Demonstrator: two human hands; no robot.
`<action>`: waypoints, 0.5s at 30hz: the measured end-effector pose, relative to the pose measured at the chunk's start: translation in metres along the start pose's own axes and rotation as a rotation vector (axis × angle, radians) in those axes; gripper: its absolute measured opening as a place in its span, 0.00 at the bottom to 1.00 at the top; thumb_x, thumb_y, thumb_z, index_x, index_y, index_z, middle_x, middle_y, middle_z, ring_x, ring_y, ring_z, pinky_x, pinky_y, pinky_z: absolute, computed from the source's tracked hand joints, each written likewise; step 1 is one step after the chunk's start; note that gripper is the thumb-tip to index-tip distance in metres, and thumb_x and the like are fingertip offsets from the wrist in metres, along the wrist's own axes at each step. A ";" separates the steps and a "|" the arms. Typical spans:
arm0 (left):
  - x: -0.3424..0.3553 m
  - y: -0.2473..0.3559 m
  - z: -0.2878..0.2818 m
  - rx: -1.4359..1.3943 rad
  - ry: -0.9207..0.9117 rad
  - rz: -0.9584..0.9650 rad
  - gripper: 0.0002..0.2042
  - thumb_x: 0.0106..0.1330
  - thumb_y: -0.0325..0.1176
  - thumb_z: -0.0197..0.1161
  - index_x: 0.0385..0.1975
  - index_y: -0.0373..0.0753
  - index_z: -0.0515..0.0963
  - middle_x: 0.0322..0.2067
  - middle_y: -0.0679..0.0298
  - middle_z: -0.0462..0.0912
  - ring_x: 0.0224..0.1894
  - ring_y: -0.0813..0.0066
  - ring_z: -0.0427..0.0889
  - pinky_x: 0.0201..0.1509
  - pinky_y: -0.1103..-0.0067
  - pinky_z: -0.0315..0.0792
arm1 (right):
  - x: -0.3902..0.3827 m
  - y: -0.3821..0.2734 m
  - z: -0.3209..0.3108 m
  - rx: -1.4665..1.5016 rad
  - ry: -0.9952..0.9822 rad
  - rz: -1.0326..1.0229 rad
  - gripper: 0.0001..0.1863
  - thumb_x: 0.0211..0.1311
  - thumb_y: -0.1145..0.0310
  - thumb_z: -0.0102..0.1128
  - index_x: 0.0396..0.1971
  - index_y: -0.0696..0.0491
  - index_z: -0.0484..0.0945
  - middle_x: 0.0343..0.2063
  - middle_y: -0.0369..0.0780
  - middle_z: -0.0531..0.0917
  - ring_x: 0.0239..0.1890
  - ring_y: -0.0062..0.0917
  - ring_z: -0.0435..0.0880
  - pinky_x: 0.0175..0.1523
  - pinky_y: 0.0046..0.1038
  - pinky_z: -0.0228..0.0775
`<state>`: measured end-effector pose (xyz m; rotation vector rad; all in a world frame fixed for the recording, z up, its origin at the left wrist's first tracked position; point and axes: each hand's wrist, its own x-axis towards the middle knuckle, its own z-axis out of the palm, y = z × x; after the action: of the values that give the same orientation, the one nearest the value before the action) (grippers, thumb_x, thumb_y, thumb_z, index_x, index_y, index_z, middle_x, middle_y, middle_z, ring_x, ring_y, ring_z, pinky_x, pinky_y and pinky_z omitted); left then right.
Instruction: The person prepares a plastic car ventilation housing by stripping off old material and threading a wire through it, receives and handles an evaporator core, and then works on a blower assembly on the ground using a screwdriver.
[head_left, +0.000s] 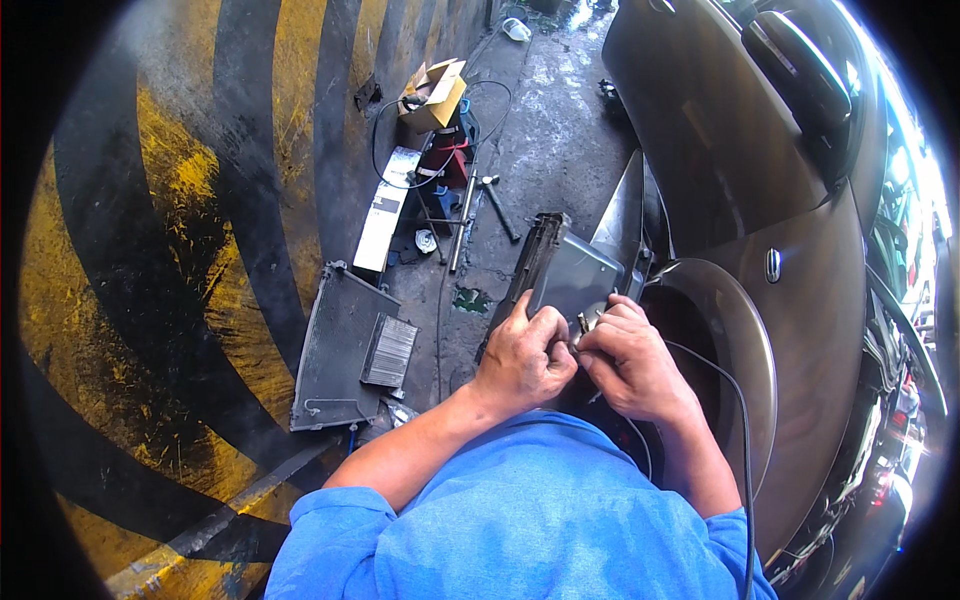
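Pinching a fitting (584,322), likely light and stiff, right hand (640,362) grips its end, best spot; left hand (522,358) alongside is curled, contents hidden; case (578,272) just beyond.

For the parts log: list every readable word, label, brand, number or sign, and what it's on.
None readable.
Long white box: dark print, too small to read.
Open cardboard box: no lettering I can make out.
Dark grey housing: none I can make out.
Striped yellow-and-black surface: no words visible.

No legible text; print on white box (386,215) too small.
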<state>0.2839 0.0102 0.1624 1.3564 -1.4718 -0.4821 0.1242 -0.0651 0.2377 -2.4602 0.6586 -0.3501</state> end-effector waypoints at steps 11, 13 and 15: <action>0.006 -0.005 -0.007 -0.276 0.031 -0.216 0.07 0.64 0.34 0.63 0.30 0.36 0.80 0.35 0.57 0.78 0.35 0.67 0.77 0.40 0.74 0.71 | -0.005 0.008 -0.005 0.221 0.195 0.115 0.04 0.53 0.75 0.60 0.29 0.58 0.80 0.17 0.43 0.78 0.25 0.40 0.79 0.62 0.45 0.62; 0.006 -0.005 -0.014 -0.273 -0.083 -0.285 0.08 0.62 0.33 0.66 0.35 0.37 0.82 0.38 0.60 0.78 0.40 0.71 0.77 0.44 0.76 0.72 | -0.003 0.008 -0.004 0.162 0.224 0.106 0.04 0.51 0.75 0.62 0.28 0.58 0.80 0.18 0.43 0.79 0.26 0.39 0.80 0.61 0.45 0.62; 0.005 0.000 -0.017 -0.321 -0.151 -0.354 0.09 0.60 0.34 0.68 0.35 0.37 0.82 0.38 0.60 0.78 0.41 0.72 0.77 0.45 0.76 0.72 | -0.002 0.009 -0.002 0.146 0.217 0.096 0.04 0.50 0.75 0.63 0.28 0.57 0.80 0.19 0.42 0.79 0.27 0.38 0.80 0.62 0.44 0.62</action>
<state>0.2989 0.0110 0.1710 1.3434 -1.2084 -1.0216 0.1185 -0.0712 0.2340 -2.2621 0.8082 -0.6113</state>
